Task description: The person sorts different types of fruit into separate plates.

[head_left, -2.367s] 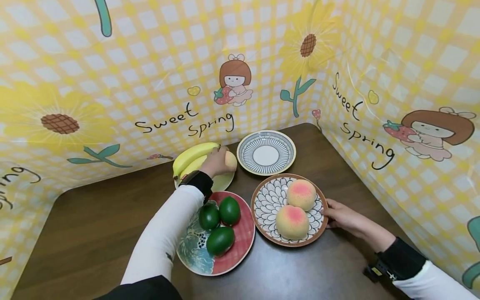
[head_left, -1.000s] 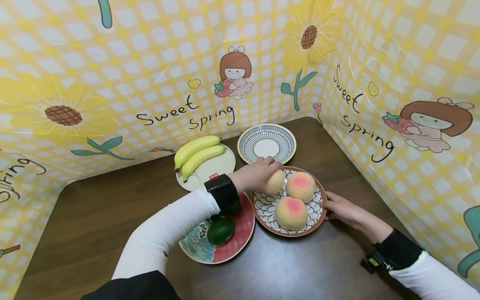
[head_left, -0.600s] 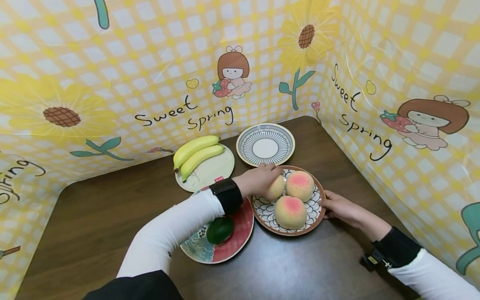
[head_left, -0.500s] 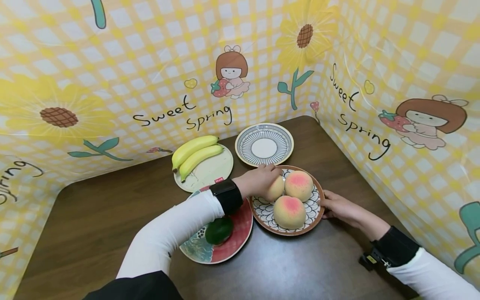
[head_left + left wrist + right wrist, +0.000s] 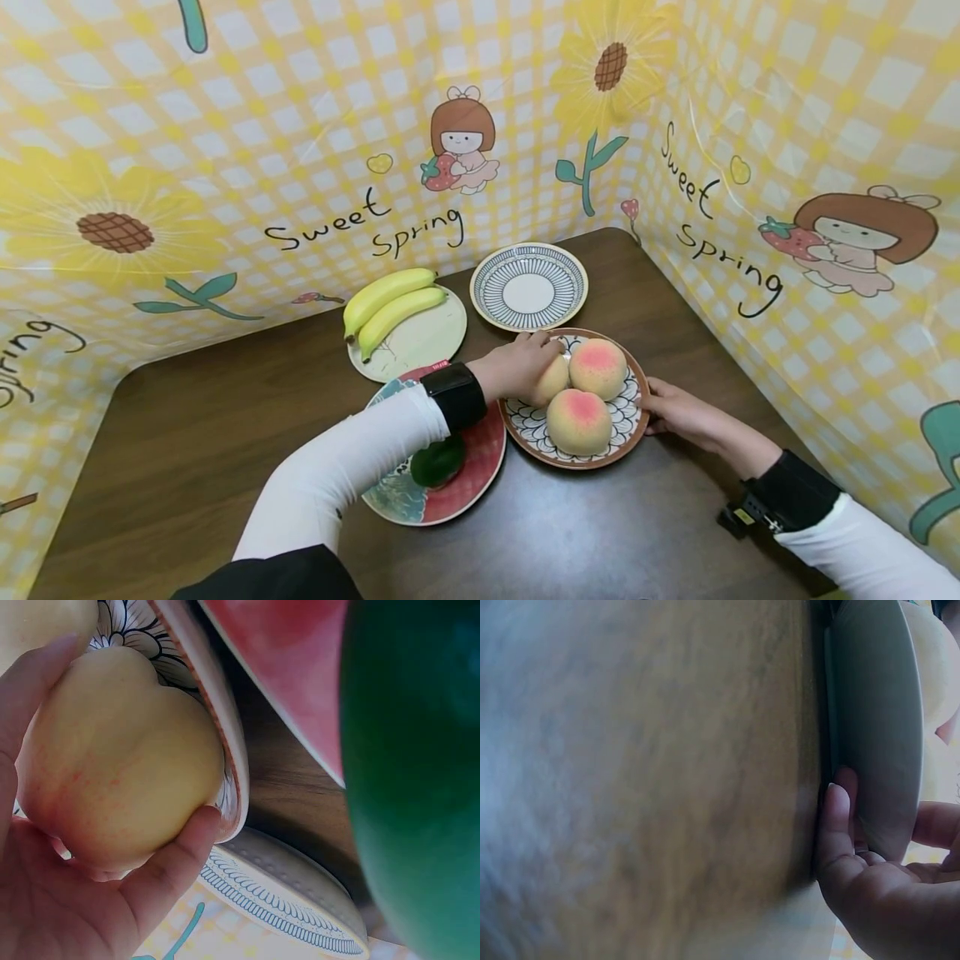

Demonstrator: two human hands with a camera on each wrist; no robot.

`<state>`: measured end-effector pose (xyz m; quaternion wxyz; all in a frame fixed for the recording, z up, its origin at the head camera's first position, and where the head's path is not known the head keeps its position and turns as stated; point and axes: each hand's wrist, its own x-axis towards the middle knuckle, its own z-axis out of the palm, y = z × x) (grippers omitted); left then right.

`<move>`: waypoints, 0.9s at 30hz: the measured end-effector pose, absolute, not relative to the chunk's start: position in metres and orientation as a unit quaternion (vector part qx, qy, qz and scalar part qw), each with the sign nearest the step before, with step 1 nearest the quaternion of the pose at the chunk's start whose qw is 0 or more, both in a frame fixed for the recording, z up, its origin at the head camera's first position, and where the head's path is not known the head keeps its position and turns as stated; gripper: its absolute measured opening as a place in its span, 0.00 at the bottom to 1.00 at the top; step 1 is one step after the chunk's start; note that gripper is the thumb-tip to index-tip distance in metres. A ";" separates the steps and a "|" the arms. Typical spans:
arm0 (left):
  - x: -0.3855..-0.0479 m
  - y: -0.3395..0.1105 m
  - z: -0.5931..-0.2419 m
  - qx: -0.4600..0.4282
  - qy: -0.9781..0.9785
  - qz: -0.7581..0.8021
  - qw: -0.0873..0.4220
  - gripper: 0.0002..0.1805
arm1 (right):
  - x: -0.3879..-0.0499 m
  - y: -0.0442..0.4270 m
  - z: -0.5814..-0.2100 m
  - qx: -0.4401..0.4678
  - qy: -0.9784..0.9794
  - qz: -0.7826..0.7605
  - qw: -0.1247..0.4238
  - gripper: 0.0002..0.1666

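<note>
Left hand grips a peach at a plate that the right hand holds

In the head view, the brown-rimmed, petal-patterned plate sits just right of and below centre. The gripped peach is at its left side, inside the rim; two pink-topped peaches lie to its right. The left wrist view shows fingers and thumb curved around the fruit. The right hand pinches the plate's right edge, fingers underneath, thumb on top. Below centre, a red-and-teal plate holds a green fruit, partly hidden by the left arm. Above it, two bananas rest on a pale plate. A blue-lined plate stands at upper centre, on the dark wooden table.
</note>
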<state>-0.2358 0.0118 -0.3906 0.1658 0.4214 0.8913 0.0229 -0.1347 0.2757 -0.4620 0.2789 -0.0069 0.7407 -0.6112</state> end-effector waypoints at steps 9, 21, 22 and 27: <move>-0.235 0.012 -0.390 0.406 0.894 0.035 0.187 0.48 | -0.133 0.268 -0.451 0.024 0.760 -0.587 0.278 0.36; -0.252 -0.027 -0.363 0.367 0.883 0.176 0.233 0.54 | -0.144 0.280 -0.442 0.018 0.755 -0.586 0.296 0.37; -0.256 -0.033 -0.358 0.363 0.886 0.182 0.223 0.54 | -0.147 0.282 -0.441 0.017 0.756 -0.583 0.296 0.37; -0.278 -0.074 -0.333 0.325 0.898 0.238 0.178 0.53 | -0.169 0.292 -0.430 0.017 0.770 -0.572 0.282 0.38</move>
